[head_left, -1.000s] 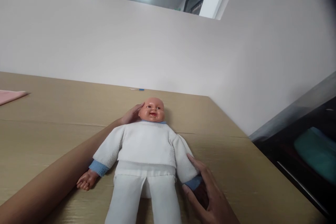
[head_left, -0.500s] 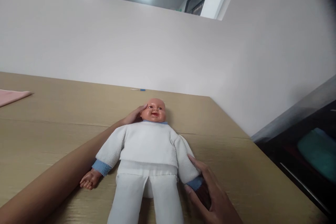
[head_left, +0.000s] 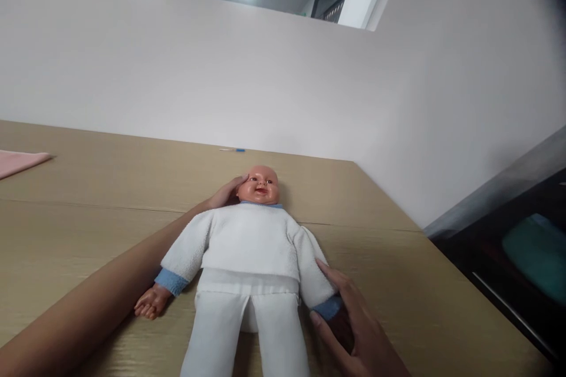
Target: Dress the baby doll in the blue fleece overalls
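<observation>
A baby doll lies on its back on the table, its bald plastic head at the far end. It wears a fleecy white top with blue cuffs and collar, and smooth white trousers. My left hand holds the side of the doll's head, thumb near its eye; the other fingers are hidden behind it. Curved loosely around the doll's arm on the right, my right hand has its fingers on the sleeve and its thumb by the blue cuff. The doll's other arm is stretched out over my left forearm's side.
The wood-toned table meets a pale wall at its far edge. A small blue-ended stick lies there. Pink cloth is at the far left. Beyond the right edge is a dark area with a blurred teal item.
</observation>
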Available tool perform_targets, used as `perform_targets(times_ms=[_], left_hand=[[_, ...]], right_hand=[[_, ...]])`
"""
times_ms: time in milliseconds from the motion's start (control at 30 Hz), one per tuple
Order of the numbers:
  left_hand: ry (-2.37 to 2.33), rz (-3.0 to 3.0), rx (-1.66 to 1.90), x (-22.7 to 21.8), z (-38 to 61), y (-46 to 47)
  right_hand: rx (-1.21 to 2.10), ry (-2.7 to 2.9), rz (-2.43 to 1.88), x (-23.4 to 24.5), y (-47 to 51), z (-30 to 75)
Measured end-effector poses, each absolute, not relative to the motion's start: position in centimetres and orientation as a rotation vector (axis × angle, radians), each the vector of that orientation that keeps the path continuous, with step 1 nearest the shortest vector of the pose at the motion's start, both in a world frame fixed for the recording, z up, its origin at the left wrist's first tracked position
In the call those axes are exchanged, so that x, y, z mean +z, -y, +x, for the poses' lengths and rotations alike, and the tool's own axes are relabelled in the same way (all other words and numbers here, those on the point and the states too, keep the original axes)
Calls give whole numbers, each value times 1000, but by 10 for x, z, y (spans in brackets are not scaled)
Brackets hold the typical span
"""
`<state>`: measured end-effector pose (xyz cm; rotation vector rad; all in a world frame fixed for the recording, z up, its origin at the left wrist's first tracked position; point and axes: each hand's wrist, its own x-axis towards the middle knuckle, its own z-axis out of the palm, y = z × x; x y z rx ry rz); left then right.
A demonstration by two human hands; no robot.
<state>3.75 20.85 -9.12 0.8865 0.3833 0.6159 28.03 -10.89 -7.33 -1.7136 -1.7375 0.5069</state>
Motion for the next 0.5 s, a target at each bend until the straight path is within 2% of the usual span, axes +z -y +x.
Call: perform_targets(times_ms=[500], left_hand=[[-367, 912, 603, -88, 39, -209]], right_hand=[[429, 1788, -1715, -73, 108, 280]])
